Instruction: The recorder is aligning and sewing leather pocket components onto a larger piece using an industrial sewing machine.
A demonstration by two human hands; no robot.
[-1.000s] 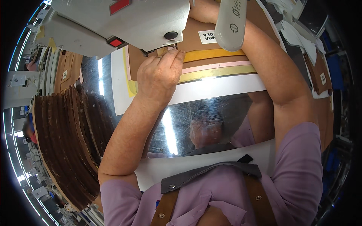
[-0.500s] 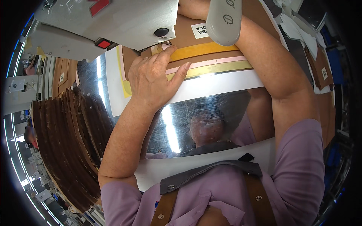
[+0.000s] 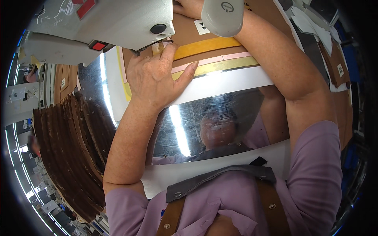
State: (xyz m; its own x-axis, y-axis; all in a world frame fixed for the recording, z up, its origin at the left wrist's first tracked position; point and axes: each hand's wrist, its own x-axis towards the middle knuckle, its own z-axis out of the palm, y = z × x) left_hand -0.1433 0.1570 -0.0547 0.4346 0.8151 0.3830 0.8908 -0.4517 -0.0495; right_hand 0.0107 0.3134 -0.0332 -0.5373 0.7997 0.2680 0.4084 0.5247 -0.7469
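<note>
My left hand (image 3: pixel 151 76) lies on a brown panel (image 3: pixel 187 23) beside the needle area of a sewing machine (image 3: pixel 118 23). Its fingers are stretched forward, with the thumb spread away; the index fingertip is close to the needle area. An orange-yellow strip (image 3: pixel 208 46) crosses the panel to the right of that fingertip. Nearer to me run a pink strip (image 3: pixel 210 59) and a pale yellow strip (image 3: pixel 224 69). My right arm reaches round to the far side of the panel. Only part of my right hand (image 3: pixel 182 8) shows there, cut off by the machine and the frame's top edge.
A rounded grey machine part (image 3: pixel 223 17) hangs over the panel. White sheet (image 3: pixel 232 83) and a shiny metal plate (image 3: pixel 212 118) lie in front of me. Brown pieces (image 3: pixel 67 153) are stacked at my left; papers (image 3: pixel 315 29) and brown pieces lie at the right.
The machine and panel sit slightly farther left and higher in the picture. My left hand stays at the needle area. A little more of my right hand shows beside the machine.
</note>
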